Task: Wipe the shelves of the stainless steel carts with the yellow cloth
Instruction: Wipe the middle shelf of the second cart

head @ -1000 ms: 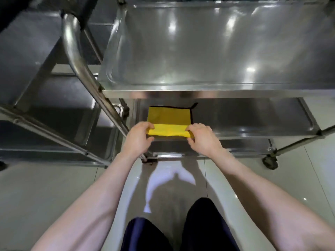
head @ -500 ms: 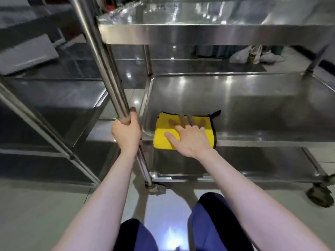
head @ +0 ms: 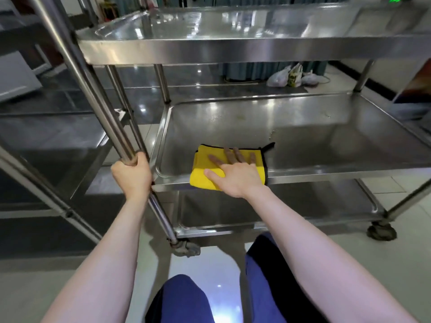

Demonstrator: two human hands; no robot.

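A folded yellow cloth [head: 205,159] with a black edge lies at the front left of the cart's middle shelf [head: 303,136], hanging a little over the front rim. My right hand [head: 235,173] presses flat on it with straight, spread fingers. My left hand [head: 131,176] grips the cart's slanted handle bar [head: 93,94] just left of that shelf. The top shelf [head: 233,31] is above and the bottom shelf [head: 279,201] below.
A second steel cart [head: 58,136] stands close on the left. Plastic bags [head: 289,76] lie on the floor behind the cart. A caster wheel [head: 381,231] is at the right, another [head: 186,249] near my knees [head: 184,297].
One second ago both hands held the cloth at the front of a lower shelf. Now my left hand grips the handle bar, my right hand lies flat on the cloth, and the view has dropped lower.
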